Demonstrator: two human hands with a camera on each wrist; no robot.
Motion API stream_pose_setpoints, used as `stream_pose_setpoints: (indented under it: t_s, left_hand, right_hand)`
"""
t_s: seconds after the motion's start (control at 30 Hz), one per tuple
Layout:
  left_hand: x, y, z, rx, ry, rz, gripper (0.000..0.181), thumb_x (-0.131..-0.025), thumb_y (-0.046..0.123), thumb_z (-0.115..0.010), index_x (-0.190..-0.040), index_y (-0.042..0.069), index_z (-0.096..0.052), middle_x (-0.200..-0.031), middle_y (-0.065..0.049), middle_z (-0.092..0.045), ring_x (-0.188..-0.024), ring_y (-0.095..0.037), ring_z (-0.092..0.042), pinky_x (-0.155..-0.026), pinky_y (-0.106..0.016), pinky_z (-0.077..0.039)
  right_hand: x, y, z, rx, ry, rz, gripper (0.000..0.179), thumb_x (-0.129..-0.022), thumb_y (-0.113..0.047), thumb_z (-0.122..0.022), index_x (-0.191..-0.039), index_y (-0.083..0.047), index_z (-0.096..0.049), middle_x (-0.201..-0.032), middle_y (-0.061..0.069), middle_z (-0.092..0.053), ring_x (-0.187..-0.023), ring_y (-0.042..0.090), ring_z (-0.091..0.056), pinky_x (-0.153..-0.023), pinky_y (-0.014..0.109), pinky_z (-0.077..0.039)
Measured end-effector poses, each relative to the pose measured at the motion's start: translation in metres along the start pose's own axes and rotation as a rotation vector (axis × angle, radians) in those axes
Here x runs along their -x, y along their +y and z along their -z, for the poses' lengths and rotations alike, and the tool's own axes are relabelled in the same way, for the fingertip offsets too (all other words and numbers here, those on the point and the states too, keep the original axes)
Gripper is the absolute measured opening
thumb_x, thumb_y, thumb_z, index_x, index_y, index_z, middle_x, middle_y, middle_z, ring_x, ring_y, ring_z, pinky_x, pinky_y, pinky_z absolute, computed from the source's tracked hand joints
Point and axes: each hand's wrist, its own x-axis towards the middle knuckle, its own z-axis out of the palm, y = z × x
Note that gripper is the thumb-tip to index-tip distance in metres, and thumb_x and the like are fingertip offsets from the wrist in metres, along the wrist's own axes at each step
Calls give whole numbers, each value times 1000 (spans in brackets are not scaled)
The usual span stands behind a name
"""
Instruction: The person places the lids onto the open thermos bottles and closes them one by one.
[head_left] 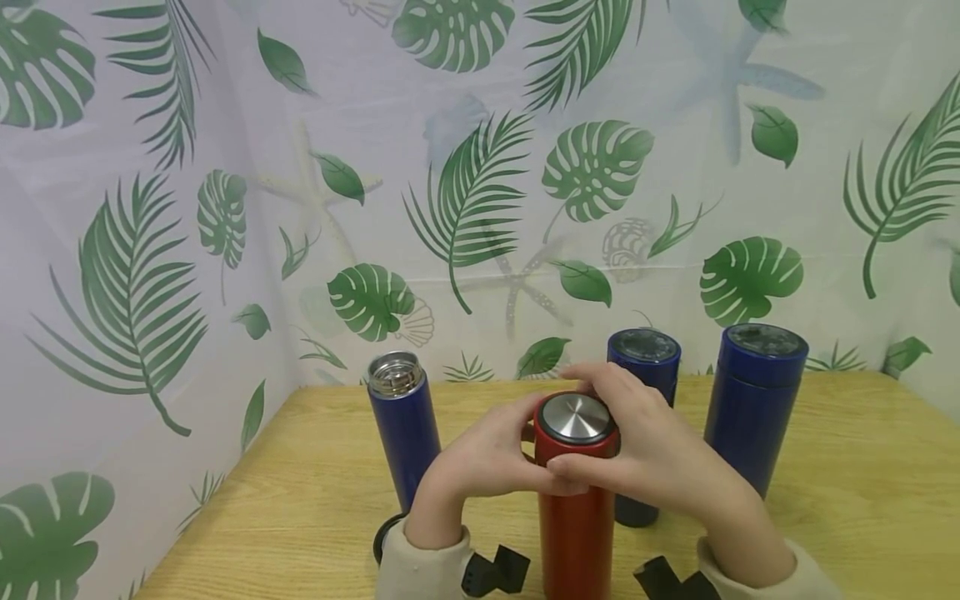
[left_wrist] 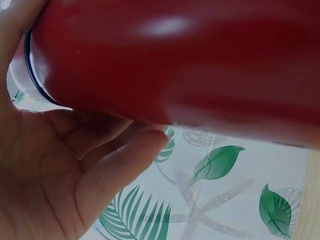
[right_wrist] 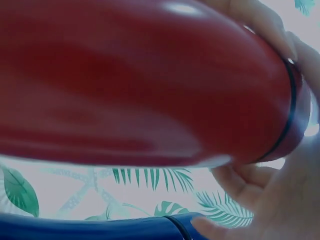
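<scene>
A red thermos bottle (head_left: 576, 533) stands upright in front of me, its red lid (head_left: 577, 418) topped by a brushed silver disc. My left hand (head_left: 487, 454) holds its upper part from the left, thumb across the front and fingers going behind. From the other side my right hand (head_left: 645, 433) grips it around the lid, thumb in front and fingers at the far side. The two thumbs meet at the front of the bottle. In the left wrist view the red body (left_wrist: 175, 60) fills the top; a dark seam (right_wrist: 289, 110) below the lid shows in the right wrist view.
A blue thermos bottle (head_left: 408, 442) without its lid stands at the left. Partly hidden by my left sleeve is a dark round piece (head_left: 381, 537) on the wooden table (head_left: 300, 492). Two lidded blue bottles stand at the right, one behind my right hand (head_left: 645, 348), another farther right (head_left: 753, 408).
</scene>
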Motion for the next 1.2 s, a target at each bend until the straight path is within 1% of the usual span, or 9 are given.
stream_pose_setpoints:
  t_s: [0.13,0.27,0.6,0.67,0.77,0.9,0.93,1.03,1.2]
  left_hand:
    - [0,0,0,30,-4,26,55,-73,17,-72,-121,13,-46,-105,8,-57,-96,-6,-53,-77,-24,-45]
    - [0,1,0,30,2,39,55,-73,17,-72,-121,13,-47,-104,8,-57,-95,-6,-53,-76,-25,-45]
    - [-1,2,0,-21,21,38,56,-71,21,-74,-120,15,-48,-104,9,-57,-96,-5,-52,-80,-25,-42]
    - [-1,2,0,-26,19,37,57,-71,21,-74,-121,15,-48,-105,9,-57,-96,-5,-52,-80,-25,-42]
    - [-1,1,0,-40,21,27,58,-70,20,-74,-121,15,-47,-105,9,-57,-96,-5,-52,-79,-25,-42]
    - [0,1,0,-46,22,17,59,-70,20,-74,-122,15,-47,-105,9,-57,-95,-5,-52,-78,-24,-43]
    - [0,1,0,-45,23,13,59,-70,20,-75,-122,15,-47,-105,9,-57,-95,-5,-52,-78,-24,-43]
    - [0,1,0,-39,23,4,58,-70,19,-74,-121,14,-47,-105,8,-57,-94,-5,-52,-76,-24,-44]
    - [0,0,0,-22,14,6,55,-72,18,-73,-119,12,-47,-103,7,-58,-93,-5,-53,-73,-23,-46]
  right_hand:
    - [1,3,4,-152,-80,58,54,-79,-18,-67,-125,-15,-39,-112,-2,-51,-92,9,-54,-75,31,-47]
    - [2,4,6,-187,-88,101,54,-80,-13,-65,-126,-16,-38,-113,-1,-52,-94,10,-54,-77,32,-46]
    - [1,3,2,-103,-15,76,57,-75,-24,-71,-122,-13,-41,-106,-4,-54,-87,7,-55,-71,29,-47]
    - [0,2,1,-69,10,57,58,-73,-28,-73,-121,-13,-43,-103,-6,-54,-86,7,-55,-72,29,-46]
    - [-1,1,-1,13,45,19,62,-68,-37,-75,-118,-14,-45,-98,-6,-53,-86,10,-52,-75,36,-39]
    - [-1,1,-3,86,69,-3,66,-64,-43,-76,-115,-14,-47,-94,-5,-50,-86,14,-48,-73,40,-31]
    - [-2,1,-3,81,63,-5,66,-65,-44,-75,-116,-14,-47,-94,-5,-50,-86,14,-48,-73,40,-30]
    - [-1,2,-1,3,9,3,64,-69,-39,-74,-119,-12,-44,-100,-4,-50,-89,12,-49,-77,37,-38]
    - [2,5,3,-158,-107,39,56,-79,-22,-67,-126,-15,-38,-117,-2,-48,-97,10,-52,-78,32,-46]
